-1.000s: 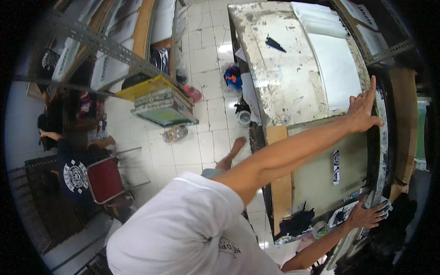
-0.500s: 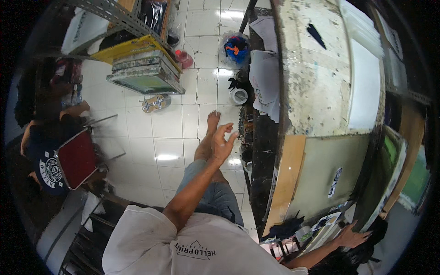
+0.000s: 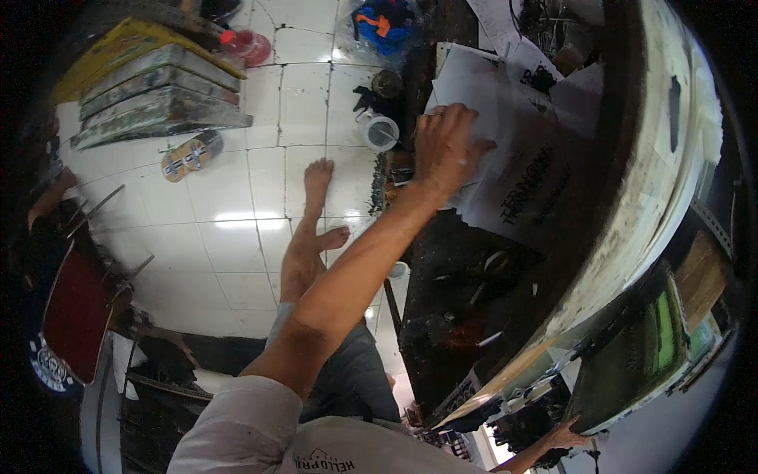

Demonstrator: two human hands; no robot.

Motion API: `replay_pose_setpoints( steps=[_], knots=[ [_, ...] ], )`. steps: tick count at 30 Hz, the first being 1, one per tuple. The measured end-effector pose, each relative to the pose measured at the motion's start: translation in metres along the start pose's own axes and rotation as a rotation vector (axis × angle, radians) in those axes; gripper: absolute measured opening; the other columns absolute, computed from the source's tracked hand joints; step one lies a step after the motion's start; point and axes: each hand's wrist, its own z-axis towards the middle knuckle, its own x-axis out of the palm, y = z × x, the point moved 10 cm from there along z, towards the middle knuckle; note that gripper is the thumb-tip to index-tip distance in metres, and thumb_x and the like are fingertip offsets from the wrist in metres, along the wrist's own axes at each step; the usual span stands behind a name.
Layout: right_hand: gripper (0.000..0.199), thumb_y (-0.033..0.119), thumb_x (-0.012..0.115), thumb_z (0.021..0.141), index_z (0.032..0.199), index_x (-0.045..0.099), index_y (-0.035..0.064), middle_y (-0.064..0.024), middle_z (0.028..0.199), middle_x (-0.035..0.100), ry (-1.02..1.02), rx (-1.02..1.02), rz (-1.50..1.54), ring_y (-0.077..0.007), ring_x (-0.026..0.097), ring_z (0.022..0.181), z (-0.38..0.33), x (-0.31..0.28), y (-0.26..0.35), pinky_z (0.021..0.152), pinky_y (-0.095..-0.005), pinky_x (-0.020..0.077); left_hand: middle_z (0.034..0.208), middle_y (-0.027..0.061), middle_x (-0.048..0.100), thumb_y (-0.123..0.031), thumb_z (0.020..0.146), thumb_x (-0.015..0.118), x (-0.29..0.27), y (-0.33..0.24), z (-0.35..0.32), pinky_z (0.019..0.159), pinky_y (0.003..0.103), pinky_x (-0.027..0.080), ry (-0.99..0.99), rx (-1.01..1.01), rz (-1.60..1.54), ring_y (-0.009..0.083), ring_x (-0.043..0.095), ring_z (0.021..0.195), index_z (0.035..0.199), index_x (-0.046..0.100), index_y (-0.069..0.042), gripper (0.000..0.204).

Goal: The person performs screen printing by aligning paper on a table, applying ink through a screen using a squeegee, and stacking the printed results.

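My left hand point(image 3: 446, 146) lies palm down, fingers spread, on a stack of white paper sheets point(image 3: 474, 75) on a dark lower shelf point(image 3: 462, 308) under the long stained table top point(image 3: 667, 182). A ring shows on one finger. Just right of the hand lies a white sheet with black print point(image 3: 529, 193). My right hand point(image 3: 564, 434) is at the lower right edge, touching dark clutter below a green screen frame point(image 3: 632, 359); its grip is unclear. My bare feet point(image 3: 316, 186) stand on white floor tiles.
A white cup point(image 3: 381, 131) sits beside the shelf's left edge. A stack of flat frames point(image 3: 158, 95) and a sandal point(image 3: 189, 154) lie on the floor. A red chair point(image 3: 75, 316) and a seated person's arm point(image 3: 47, 201) are at the left. A blue-orange bag point(image 3: 387, 20) is at the top.
My left hand has come down from the table top, passed through the air over the floor, and landed on the papers on the lower shelf. The view has tilted downward.
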Motion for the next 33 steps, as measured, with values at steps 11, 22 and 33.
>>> replay_pose_setpoints(
  steps=[11, 22, 33],
  knots=[
    [0.106, 0.076, 0.056, 0.082, 0.147, 0.029, -0.0030, -0.0275, 0.131, 0.045, 0.047, 0.016, 0.070, -0.0452, 0.049, 0.120, -0.008, -0.005, 0.005, 0.095, -0.0603, 0.0434, 0.112, 0.0133, 0.055, -0.021, 0.075, 0.066, 0.124, -0.022, 0.040, 0.082, 0.044, 0.041, -0.158, 0.118, 0.334, 0.0287, 0.052, 0.106, 0.102, 0.066, -0.001, 0.033],
    [0.103, 0.070, 0.063, 0.082, 0.147, 0.032, -0.0038, -0.0299, 0.138, 0.042, 0.001, -0.015, 0.095, -0.0476, 0.046, 0.124, -0.009, -0.017, 0.011, 0.100, -0.0580, 0.0424, 0.108, 0.0127, 0.063, -0.020, 0.081, 0.067, 0.128, -0.028, 0.032, 0.081, 0.044, 0.047, 0.085, -0.013, -0.209, 0.0324, 0.058, 0.105, 0.087, 0.069, -0.005, 0.016],
    [0.100, 0.076, 0.059, 0.078, 0.140, 0.045, -0.0013, -0.0271, 0.135, 0.051, -0.090, -0.019, 0.248, -0.0444, 0.049, 0.124, -0.009, -0.044, 0.033, 0.102, -0.0564, 0.0405, 0.103, 0.0123, 0.069, -0.019, 0.089, 0.064, -0.098, -0.038, -0.101, 0.085, 0.031, 0.051, 0.039, -0.751, -0.932, 0.0180, 0.066, 0.093, 0.119, 0.062, 0.004, 0.038]
  ],
)
